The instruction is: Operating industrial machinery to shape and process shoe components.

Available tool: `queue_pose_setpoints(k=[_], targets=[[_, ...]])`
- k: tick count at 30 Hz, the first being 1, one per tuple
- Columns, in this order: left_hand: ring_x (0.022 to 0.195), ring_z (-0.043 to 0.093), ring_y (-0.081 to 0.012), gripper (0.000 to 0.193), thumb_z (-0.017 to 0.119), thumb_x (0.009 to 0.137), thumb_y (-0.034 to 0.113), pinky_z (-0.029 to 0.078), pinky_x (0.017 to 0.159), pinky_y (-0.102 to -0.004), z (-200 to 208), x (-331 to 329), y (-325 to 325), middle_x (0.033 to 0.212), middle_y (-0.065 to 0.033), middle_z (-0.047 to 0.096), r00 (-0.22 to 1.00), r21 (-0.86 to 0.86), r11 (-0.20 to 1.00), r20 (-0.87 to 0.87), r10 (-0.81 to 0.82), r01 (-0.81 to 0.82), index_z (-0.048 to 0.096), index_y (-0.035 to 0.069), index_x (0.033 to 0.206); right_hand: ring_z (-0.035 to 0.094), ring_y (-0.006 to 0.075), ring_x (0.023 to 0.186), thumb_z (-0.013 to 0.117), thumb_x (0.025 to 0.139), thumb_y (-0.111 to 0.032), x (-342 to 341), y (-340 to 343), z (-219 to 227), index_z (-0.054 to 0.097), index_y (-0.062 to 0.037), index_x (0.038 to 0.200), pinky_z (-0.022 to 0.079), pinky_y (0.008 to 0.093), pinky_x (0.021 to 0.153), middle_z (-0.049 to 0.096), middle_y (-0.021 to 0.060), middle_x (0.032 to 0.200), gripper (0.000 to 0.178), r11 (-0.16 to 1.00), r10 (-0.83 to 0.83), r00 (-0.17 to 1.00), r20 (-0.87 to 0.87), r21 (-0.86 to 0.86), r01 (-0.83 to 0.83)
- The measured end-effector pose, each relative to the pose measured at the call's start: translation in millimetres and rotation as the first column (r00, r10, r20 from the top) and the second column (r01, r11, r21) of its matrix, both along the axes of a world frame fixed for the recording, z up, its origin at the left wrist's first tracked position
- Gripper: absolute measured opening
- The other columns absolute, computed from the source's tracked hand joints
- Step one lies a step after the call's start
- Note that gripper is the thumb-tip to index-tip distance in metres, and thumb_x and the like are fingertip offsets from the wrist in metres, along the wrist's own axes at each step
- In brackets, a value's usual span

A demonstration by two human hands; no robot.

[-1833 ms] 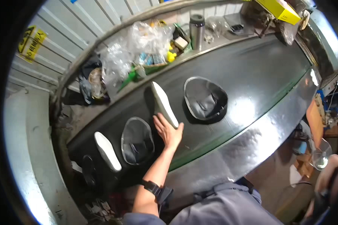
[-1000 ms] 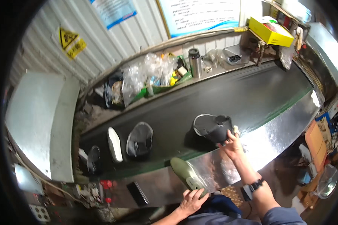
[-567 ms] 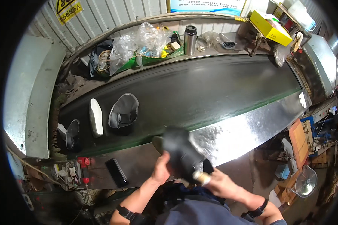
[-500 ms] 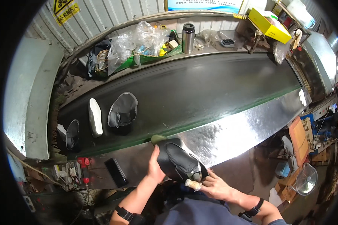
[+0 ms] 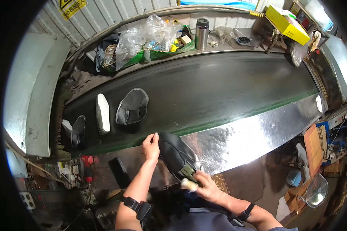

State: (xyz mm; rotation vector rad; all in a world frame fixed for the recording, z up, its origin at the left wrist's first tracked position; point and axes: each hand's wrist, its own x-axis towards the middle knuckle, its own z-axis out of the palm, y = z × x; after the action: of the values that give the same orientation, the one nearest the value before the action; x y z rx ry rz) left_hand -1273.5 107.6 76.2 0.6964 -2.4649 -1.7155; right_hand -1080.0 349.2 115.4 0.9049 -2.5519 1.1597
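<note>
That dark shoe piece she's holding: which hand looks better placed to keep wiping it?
Right, probably. The right hand already presses a pale pad against the near end of the dark shoe piece, while the left hand only steadies its far end.

Matt black rubber belt [image 5: 219, 88], shiny crinkled metal edging [image 5: 258, 134], a smooth dark leathery shoe upper [image 5: 175, 154], clear glossy plastic bags [image 5: 150, 32], brushed steel flask [image 5: 201, 34].
</note>
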Motion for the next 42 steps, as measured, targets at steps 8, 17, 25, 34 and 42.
queue_pose_setpoints(k=[8,17,25,34,42], targets=[[0.105,0.068,-0.0385,0.043,0.065,0.094,0.043,0.05,0.093,-0.0457,2,65,41,0.106,-0.0219,0.072,0.966,-0.287,0.95,0.252,-0.051,0.125,0.072,0.003,0.107,0.039,0.0504,0.14,0.09,0.072,-0.024,27,47,-17,0.043,0.0066,0.142,0.033,0.0527,0.117,0.039,0.0342,0.148,0.09,0.953,-0.131,0.913,0.386,-0.204,0.223],[0.099,0.069,-0.0353,0.057,0.081,0.073,0.043,0.052,0.088,-0.0459,20,75,83,0.102,-0.0173,0.072,0.948,-0.248,0.969,0.313,0.057,0.023,0.064,0.006,0.112,0.035,0.0481,0.142,0.085,0.075,-0.028,25,85,-47,0.034,0.005,0.149,0.026,0.05,0.12,0.039,0.0291,0.151,0.096,0.995,0.099,0.942,0.32,-0.049,-0.088],[0.084,0.07,-0.0251,0.042,0.083,0.073,0.034,0.054,0.079,-0.0387,106,161,31,0.089,-0.0144,0.071,0.99,-0.153,0.982,0.066,0.121,-0.11,0.066,0.008,0.102,0.028,0.0318,0.149,0.067,0.096,-0.017,0,42,10,-0.003,-0.0104,0.162,0.028,0.0422,0.119,0.022,0.0254,0.162,0.096,0.761,0.464,0.185,0.866,-0.497,0.416],[0.082,0.072,-0.0291,0.035,0.077,0.08,0.033,0.054,0.075,-0.0393,213,393,-106,0.084,-0.016,0.071,0.777,-0.114,0.776,-0.219,0.589,-0.62,0.065,0.007,0.101,0.064,0.0221,0.111,0.071,0.094,-0.01,101,-160,136,0.048,0.0069,0.139,0.05,0.0349,0.098,0.065,0.017,0.125,0.053,0.825,0.559,0.251,0.791,-0.562,-0.065],[0.094,0.061,-0.014,0.04,0.062,0.099,0.04,0.049,0.086,-0.0337,277,656,-235,0.099,-0.0085,0.068,0.258,0.319,0.315,-0.209,0.943,-0.894,0.069,0.001,0.104,0.067,0.0131,0.084,0.074,0.093,-0.01,296,-349,180,0.066,0.0017,0.11,0.055,0.028,0.073,0.071,0.0086,0.1,0.022,0.742,0.648,-0.095,0.756,-0.654,-0.145]])
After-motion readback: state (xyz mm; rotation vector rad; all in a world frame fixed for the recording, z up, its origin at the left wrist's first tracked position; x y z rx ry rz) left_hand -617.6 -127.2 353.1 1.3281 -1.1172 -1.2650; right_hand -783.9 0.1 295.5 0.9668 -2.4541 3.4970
